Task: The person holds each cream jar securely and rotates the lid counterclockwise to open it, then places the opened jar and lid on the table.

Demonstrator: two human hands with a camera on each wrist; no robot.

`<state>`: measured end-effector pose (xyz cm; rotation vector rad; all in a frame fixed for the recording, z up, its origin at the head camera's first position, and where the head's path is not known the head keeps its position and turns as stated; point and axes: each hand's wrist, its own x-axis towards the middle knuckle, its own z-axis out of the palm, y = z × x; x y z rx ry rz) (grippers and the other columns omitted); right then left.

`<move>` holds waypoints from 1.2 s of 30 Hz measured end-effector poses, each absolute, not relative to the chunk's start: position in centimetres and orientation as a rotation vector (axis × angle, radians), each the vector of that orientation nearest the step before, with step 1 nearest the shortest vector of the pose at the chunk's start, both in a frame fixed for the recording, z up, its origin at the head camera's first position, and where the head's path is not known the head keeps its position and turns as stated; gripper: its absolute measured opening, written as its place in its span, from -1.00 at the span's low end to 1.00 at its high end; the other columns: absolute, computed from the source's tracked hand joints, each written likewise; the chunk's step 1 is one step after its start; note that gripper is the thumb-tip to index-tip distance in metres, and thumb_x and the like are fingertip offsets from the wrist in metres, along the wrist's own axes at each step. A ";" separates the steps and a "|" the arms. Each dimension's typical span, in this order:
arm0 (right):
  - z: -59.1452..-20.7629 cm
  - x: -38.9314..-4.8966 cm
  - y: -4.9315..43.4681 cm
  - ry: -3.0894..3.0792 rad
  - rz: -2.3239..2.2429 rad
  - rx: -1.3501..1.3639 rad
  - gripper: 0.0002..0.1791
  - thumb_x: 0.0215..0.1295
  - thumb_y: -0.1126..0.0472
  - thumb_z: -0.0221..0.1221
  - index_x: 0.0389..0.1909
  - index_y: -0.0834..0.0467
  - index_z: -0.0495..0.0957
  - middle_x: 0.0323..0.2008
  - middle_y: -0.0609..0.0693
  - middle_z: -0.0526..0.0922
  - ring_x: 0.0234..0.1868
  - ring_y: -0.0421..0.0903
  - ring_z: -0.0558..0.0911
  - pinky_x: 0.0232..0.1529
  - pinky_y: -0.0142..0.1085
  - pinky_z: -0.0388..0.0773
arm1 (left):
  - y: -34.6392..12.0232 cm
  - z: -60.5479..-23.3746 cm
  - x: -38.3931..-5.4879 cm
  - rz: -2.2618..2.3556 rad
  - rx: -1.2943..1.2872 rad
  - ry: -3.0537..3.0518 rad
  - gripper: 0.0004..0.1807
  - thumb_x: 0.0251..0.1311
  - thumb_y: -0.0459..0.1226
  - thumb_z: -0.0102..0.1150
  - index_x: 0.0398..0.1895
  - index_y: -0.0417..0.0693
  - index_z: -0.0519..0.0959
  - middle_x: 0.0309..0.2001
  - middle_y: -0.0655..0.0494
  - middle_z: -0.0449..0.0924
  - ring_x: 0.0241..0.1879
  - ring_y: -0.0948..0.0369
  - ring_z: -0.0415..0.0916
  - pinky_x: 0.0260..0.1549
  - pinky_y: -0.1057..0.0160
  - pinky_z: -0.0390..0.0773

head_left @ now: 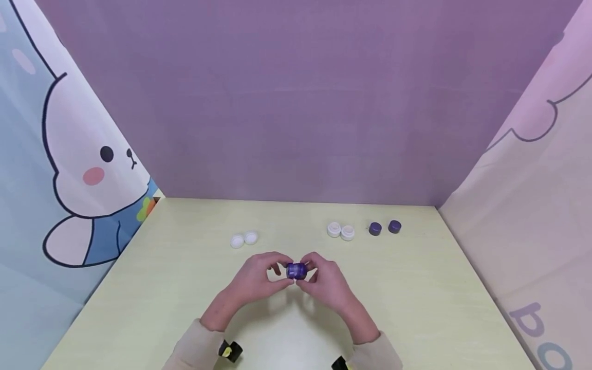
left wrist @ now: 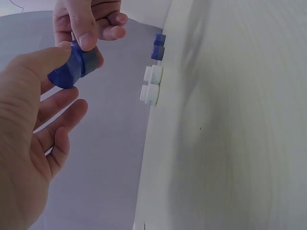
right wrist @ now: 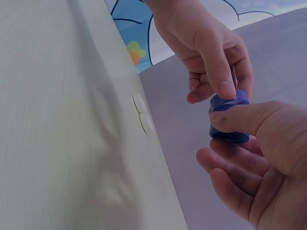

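A small, shiny blue-purple jar [head_left: 296,271] is held sideways above the table, between both hands. My left hand [head_left: 256,280] pinches its left end with thumb and fingertips. At the opposite end, my right hand [head_left: 327,280] grips it between thumb and fingers. In the left wrist view the jar [left wrist: 65,72] has a glossy rounded part by the left hand and a darker, ridged band by the right. The right wrist view shows the right thumb lying across the jar [right wrist: 230,136], hiding part of it.
Two flat white lids [head_left: 237,241] lie at the back left of the table [head_left: 139,308]. Two small white jars [head_left: 334,229] stand touching at the back right, beside two short dark purple round pieces [head_left: 375,228]. A purple cloth wall [head_left: 296,103] rises behind, with printed curtains at both sides.
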<state>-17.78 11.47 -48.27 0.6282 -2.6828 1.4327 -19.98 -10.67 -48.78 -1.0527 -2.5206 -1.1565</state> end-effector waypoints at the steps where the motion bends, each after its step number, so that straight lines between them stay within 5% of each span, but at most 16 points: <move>1: -48.3 -17.8 11.5 -2.679 1.440 0.615 -0.60 0.04 0.33 0.41 -0.11 0.11 0.50 -0.31 -0.05 0.67 -0.57 -0.19 0.58 -0.56 -0.36 0.54 | -10.7 -48.8 -20.0 -1.166 -1.046 -2.527 -0.62 0.06 -0.10 0.45 -0.04 0.13 0.61 -0.15 0.44 0.60 -0.39 0.39 0.55 -0.33 0.26 0.58; 10: -48.5 -18.5 12.4 -2.632 1.565 0.386 -0.56 -0.02 0.40 0.43 -0.16 0.16 0.42 -0.19 0.10 0.60 -0.53 -0.14 0.58 -0.54 -0.34 0.53 | -12.4 -49.1 -19.8 -1.236 -0.914 -2.573 -0.55 -0.01 -0.27 0.43 -0.03 0.21 0.51 -0.21 0.47 0.57 -0.36 0.35 0.56 -0.28 0.24 0.55; 16: -48.6 -18.5 12.9 -2.608 1.605 0.287 -0.56 -0.03 0.39 0.44 -0.19 0.17 0.42 -0.46 0.02 0.60 -0.58 -0.15 0.56 -0.59 -0.33 0.49 | -13.8 -49.8 -19.7 -1.218 -0.863 -2.620 -0.59 0.00 -0.26 0.45 -0.05 0.17 0.55 -0.24 0.48 0.57 -0.36 0.39 0.55 -0.31 0.27 0.55; 27: -49.4 -18.4 14.2 -2.546 1.589 0.236 -0.55 -0.05 0.43 0.43 -0.19 0.17 0.41 -0.48 0.02 0.61 -0.58 -0.11 0.57 -0.63 -0.33 0.49 | -16.3 -50.5 -19.6 -1.160 -0.773 -2.732 -0.54 -0.01 -0.22 0.45 0.02 0.12 0.58 -0.22 0.47 0.60 -0.32 0.42 0.56 -0.31 0.25 0.56; 36: -49.8 -18.6 14.2 -2.533 1.489 0.185 -0.62 -0.05 0.35 0.45 -0.25 0.18 0.47 -0.33 0.03 0.52 -0.54 -0.12 0.46 -0.54 -0.35 0.43 | -18.3 -51.5 -19.6 -1.235 -0.697 -2.740 -0.59 0.00 -0.26 0.46 -0.10 0.25 0.53 -0.25 0.42 0.62 -0.30 0.37 0.59 -0.31 0.20 0.57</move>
